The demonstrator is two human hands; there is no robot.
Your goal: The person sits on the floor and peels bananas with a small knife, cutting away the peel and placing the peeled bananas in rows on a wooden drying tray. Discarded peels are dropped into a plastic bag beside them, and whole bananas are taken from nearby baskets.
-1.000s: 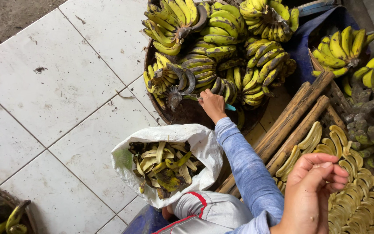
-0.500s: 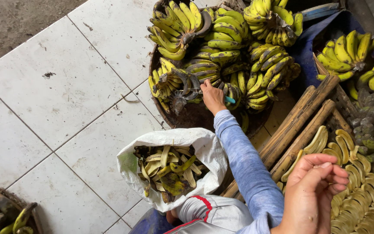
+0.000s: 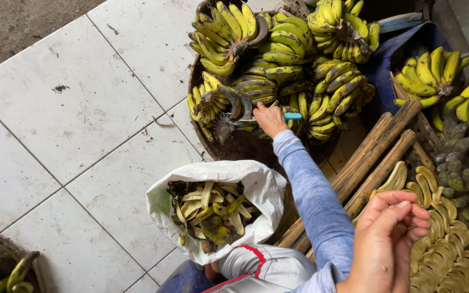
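white plastic sack [image 3: 261, 190] – open, floor-standing, holding banana peels [image 3: 210, 214]

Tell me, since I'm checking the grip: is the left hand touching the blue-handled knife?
Touching. The head view shows the left hand closed around the blue-handled knife, handle end poking out.

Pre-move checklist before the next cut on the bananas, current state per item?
1. Knife grip: ok. Left hand is closed on the blue-handled knife.
2. Blade tip position: cannot tell. It is lost among the banana bunches.
3. Other hand away from the blade: ok. Right hand is well apart, above the sliced bananas.
4. Right hand free: cannot tell. Its fingers are curled together.
5. Peel sack ready: ok. Its mouth is open, beside the left arm.
6. Bunches seated in the basket: ok. None hangs over the rim.
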